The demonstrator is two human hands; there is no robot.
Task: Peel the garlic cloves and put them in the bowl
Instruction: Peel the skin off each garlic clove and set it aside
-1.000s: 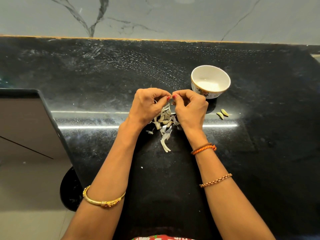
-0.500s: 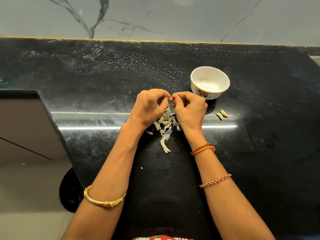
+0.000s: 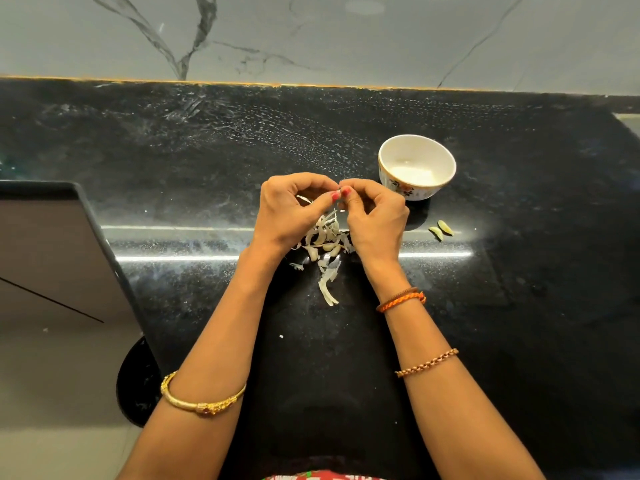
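My left hand [image 3: 289, 209] and my right hand [image 3: 375, 216] meet fingertip to fingertip above the black counter, both pinching one small garlic clove [image 3: 341, 202] that is almost wholly hidden by the fingers. Under the hands lies a pile of garlic cloves and pale papery skins [image 3: 325, 244], with one long strip of skin [image 3: 329, 289] trailing toward me. A white bowl with a flower pattern [image 3: 417, 147] stands just right of my right hand, beyond it; I see no cloves in it.
Two small greenish pieces [image 3: 441, 230] lie on the black counter [image 3: 519, 271] right of my right hand. A marble wall [image 3: 311, 36] closes the back. The counter's left edge [image 3: 104, 244] drops off to the floor.
The hands have stayed over the pile, fingertips working on the clove; the fingers shifted only slightly. Pile and bowl are where they were.
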